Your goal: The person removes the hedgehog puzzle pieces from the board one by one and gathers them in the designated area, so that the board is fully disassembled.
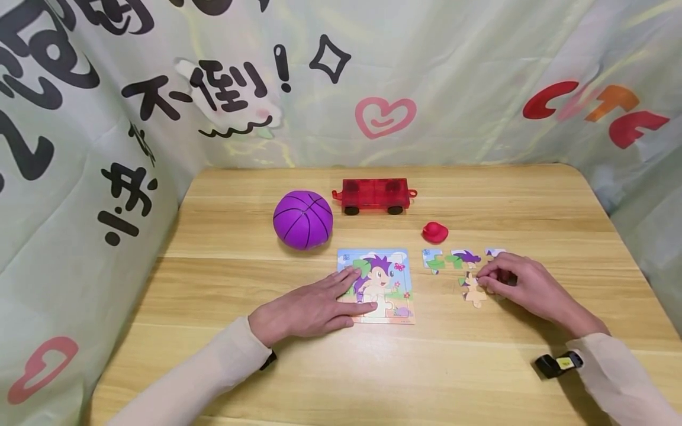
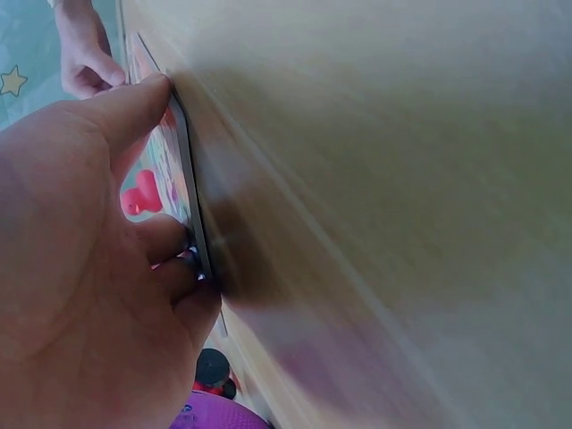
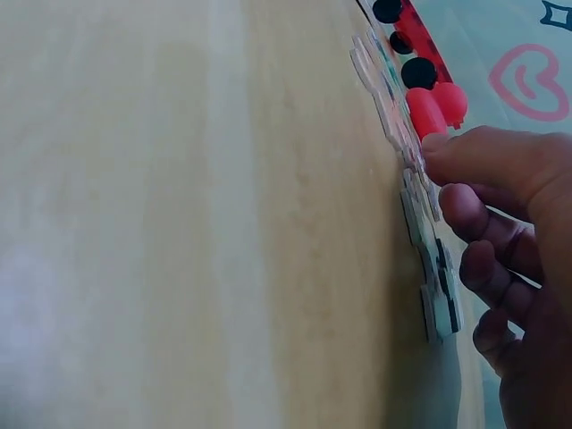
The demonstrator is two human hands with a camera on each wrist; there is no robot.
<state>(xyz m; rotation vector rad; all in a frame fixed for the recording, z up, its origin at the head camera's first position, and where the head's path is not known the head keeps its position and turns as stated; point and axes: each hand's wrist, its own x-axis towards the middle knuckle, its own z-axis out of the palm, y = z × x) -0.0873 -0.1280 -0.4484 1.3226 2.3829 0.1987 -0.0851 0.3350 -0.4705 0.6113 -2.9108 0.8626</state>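
A square puzzle board (image 1: 396, 284) with a purple-haired cartoon animal lies mid-table. My left hand (image 1: 362, 290) lies flat on its left part, fingers straight and pressing down; in the left wrist view the thumb (image 2: 134, 103) touches the board's edge (image 2: 185, 170). Several loose puzzle pieces (image 1: 458, 259) lie to the right of the board. My right hand (image 1: 483, 279) hovers low over them with curled fingers and pinches a beige piece (image 1: 472, 294). In the right wrist view the thumb (image 3: 465, 147) and bent fingers touch the row of pieces (image 3: 416, 206).
A purple ball (image 1: 302, 219), a red toy cart (image 1: 374, 194) and a small red duck (image 1: 435, 232) stand behind the puzzle. Printed cloth walls close in the wooden table (image 1: 224, 367) on three sides.
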